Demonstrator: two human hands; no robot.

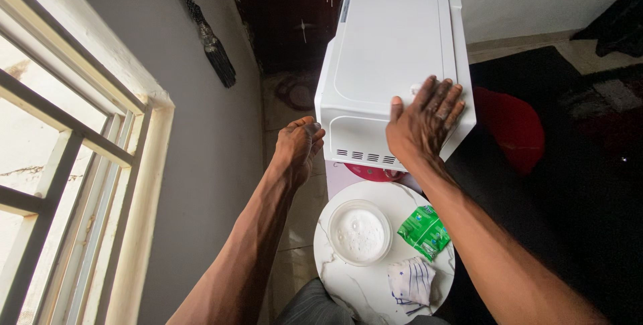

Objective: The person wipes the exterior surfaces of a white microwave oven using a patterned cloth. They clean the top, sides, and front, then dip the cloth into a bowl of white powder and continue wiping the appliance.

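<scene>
At centre frame, the right hand [426,118] lies open and flat atop a white microwave [388,43]; the left hand [299,145], fingers loosely curled, touches its left side, gripping nothing.

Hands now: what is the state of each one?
Left hand: fingers bunched at side of white boxy plastic appliance, grip unclear.
Right hand: open, flat on it.

there is a single view, from a camera worn on the person's head. it looks steeply down and forward along both bare forearms, close to the boxy white plastic appliance [392,63] and the round white marble-patterned table [348,285] beneath it, with the cream-framed window [80,164] along its left edge.
</scene>
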